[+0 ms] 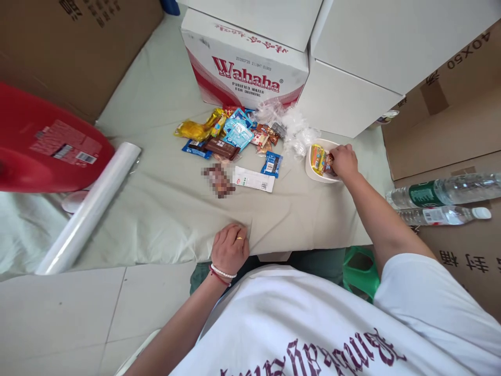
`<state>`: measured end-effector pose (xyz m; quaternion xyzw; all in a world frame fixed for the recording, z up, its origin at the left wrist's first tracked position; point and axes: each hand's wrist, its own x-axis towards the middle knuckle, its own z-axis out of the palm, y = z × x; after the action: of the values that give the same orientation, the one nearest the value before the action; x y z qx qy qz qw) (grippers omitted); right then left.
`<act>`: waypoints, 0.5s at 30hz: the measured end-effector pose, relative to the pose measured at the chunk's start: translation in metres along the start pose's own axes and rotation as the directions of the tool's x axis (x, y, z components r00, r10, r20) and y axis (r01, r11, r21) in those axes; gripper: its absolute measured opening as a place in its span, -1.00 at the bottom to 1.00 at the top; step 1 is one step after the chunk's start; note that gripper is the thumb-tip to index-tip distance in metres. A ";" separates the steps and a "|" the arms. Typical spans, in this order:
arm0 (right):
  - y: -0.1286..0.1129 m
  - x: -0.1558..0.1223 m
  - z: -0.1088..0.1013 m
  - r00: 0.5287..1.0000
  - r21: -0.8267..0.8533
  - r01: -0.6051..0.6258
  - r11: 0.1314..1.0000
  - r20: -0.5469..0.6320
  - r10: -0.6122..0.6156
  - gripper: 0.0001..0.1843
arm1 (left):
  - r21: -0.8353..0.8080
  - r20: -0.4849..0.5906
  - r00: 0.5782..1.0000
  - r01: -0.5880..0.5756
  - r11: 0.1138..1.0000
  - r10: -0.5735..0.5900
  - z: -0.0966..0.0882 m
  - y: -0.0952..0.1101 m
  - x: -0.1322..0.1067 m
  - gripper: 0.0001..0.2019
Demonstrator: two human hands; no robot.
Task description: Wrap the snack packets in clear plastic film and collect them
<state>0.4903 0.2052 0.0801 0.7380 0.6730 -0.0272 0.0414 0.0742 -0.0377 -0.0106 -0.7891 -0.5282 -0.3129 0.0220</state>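
Note:
My right hand (344, 161) reaches into a white bowl (321, 177), fingers closed around a brown snack packet (329, 163) inside it. Beside that packet in the bowl lie yellow snack packets (317, 157). My left hand (230, 245) rests on the cloth at the table's front edge, fingers curled, with nothing visible in it. Between the hands and the box lies a pile of wrapped snacks, with a light blue packet (238, 131), a brown bar (222, 148) and a yellow packet (191, 130). Nearer lie a white sachet (253, 179), a small blue packet (272, 164) and a pixelated brown packet (219, 180).
Behind the pile stand a Wahaba water carton (246, 65) and white drawers (352, 89). Crumpled clear plastic (297, 130) touches the bowl's left. A roll of film (90, 209) and a red container (50, 141) occupy the left; plastic bottles (450, 190) lie right.

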 end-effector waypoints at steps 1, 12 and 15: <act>-0.005 -0.005 -0.001 0.994 0.026 -0.007 1.000 -0.110 0.009 -0.62 | -0.001 0.001 1.000 0.001 1.000 -0.001 0.000 0.000 -0.001 -0.77; -0.140 -0.050 0.025 0.974 0.123 0.223 0.967 -0.062 -0.217 -0.46 | -0.124 0.064 0.993 0.104 0.987 -0.097 0.003 -0.003 -0.005 -0.77; -0.149 -0.064 0.029 0.991 0.279 0.134 0.951 -0.051 -0.125 -0.68 | -0.289 0.036 0.981 0.193 0.937 -0.191 -0.005 -0.005 -0.004 -0.77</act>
<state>0.3360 0.1522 0.0542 0.6910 0.7098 -0.1132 -0.0772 0.0671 -0.0409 -0.0106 -0.7294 -0.5509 -0.3852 -0.1271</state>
